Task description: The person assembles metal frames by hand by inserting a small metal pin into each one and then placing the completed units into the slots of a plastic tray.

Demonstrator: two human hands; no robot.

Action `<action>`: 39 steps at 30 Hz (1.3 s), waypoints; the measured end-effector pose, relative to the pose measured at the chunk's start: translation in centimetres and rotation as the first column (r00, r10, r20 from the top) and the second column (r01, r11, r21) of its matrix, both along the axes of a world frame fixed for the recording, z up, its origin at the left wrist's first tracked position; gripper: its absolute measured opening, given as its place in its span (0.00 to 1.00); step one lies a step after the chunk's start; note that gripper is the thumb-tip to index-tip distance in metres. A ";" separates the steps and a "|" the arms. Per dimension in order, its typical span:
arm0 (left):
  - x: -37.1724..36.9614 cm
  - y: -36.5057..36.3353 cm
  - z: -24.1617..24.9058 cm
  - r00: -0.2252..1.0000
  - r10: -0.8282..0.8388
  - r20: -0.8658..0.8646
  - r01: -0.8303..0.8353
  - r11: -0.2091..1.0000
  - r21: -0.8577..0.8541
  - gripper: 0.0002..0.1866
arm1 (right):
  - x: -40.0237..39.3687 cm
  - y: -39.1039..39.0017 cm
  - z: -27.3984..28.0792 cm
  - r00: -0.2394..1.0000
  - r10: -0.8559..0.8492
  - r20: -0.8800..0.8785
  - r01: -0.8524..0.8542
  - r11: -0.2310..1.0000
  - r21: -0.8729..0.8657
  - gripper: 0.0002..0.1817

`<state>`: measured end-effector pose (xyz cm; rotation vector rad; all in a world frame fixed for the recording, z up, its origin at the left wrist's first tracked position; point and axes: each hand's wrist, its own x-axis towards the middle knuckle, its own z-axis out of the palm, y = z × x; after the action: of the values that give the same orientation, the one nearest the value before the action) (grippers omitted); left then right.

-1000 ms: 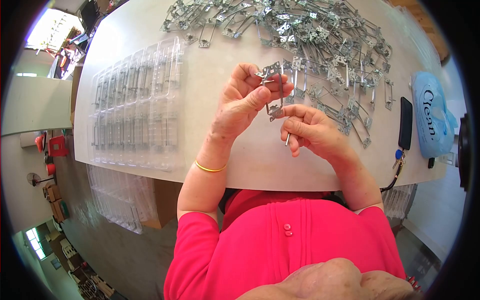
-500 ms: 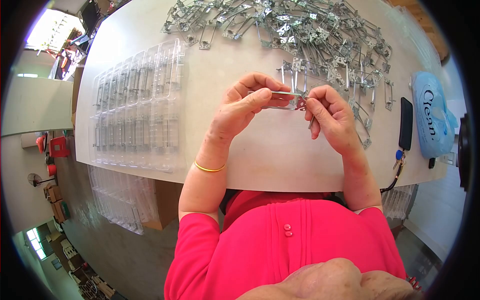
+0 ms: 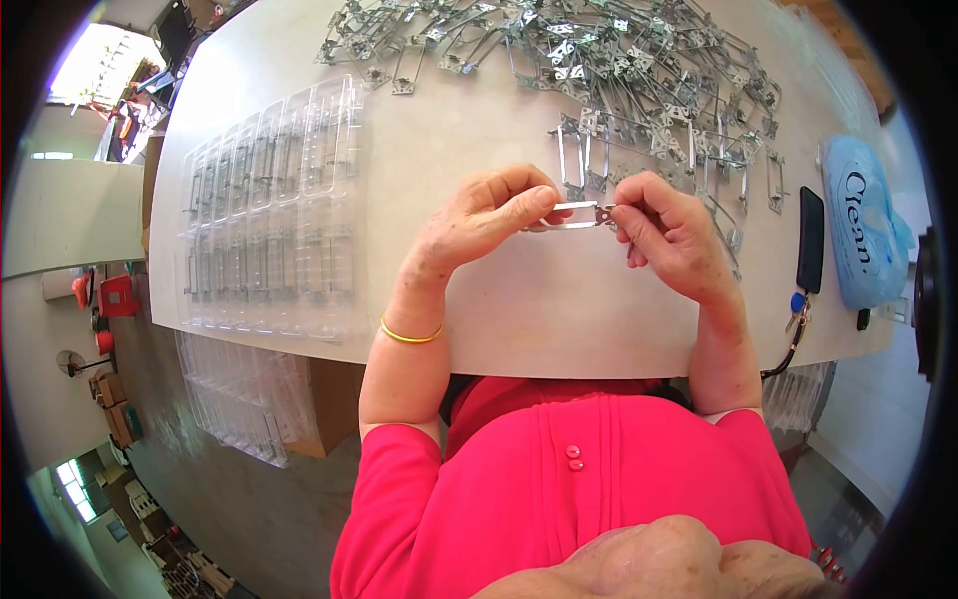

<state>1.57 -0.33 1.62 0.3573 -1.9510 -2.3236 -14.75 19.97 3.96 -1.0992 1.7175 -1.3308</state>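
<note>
Above the near half of the table, a metal bracket (image 3: 573, 226) with two long bars and a small holed plate is held level between my hands. My left hand (image 3: 486, 218) pinches its left end between thumb and fingers, which hide that end. At the other end, my right hand (image 3: 671, 236) is closed on the small plate with thumb and forefinger. Just beyond my hands lies a big heap of similar metal brackets (image 3: 624, 75), loosely tangled.
On the left, a clear plastic tray (image 3: 361, 140) carries rows of brackets. A blue plastic packet (image 3: 860, 230) marked "Clean" sits at the right edge, beside a black phone-like object (image 3: 810, 245) and keys (image 3: 795, 317). More clear trays (image 3: 235, 394) show below the table's left edge.
The bracket has turned so that both bars show more openly. My left hand has shifted slightly left and down, while my right hand keeps its pinch at the plate end.
</note>
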 end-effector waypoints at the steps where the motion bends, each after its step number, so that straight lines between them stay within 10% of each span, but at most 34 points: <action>1: 0.0 -0.2 0.1 0.998 -0.039 0.044 0.044 0.990 -0.131 0.20 | 0.1 0.0 0.0 1.000 0.012 -0.014 -0.012 1.000 0.015 0.01; 9: -0.3 0.6 -0.6 0.972 -0.225 0.063 0.228 0.972 -0.054 0.22 | 0.7 -0.4 -0.2 0.997 0.073 -0.038 -0.071 0.996 0.047 0.01; 18: -0.4 -0.6 -0.9 0.987 0.142 0.080 -0.154 0.972 0.179 0.21 | 1.6 -1.2 -2.0 0.999 -0.012 -0.050 0.005 0.989 -0.151 0.04; 27: -0.5 0.2 -1.0 0.999 0.043 0.034 -0.045 0.995 0.089 0.21 | 2.2 -1.7 -2.2 0.979 -0.167 0.116 0.199 0.908 -0.368 0.09; 39: -0.5 0.4 -0.8 0.999 0.004 0.035 -0.005 0.999 0.038 0.19 | 1.6 -1.5 -2.8 0.798 -0.266 -0.541 0.163 0.959 -0.231 0.03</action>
<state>1.08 0.06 0.83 0.4073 -1.9215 -2.3699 -13.14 18.50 1.16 -1.5580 2.2471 -1.3985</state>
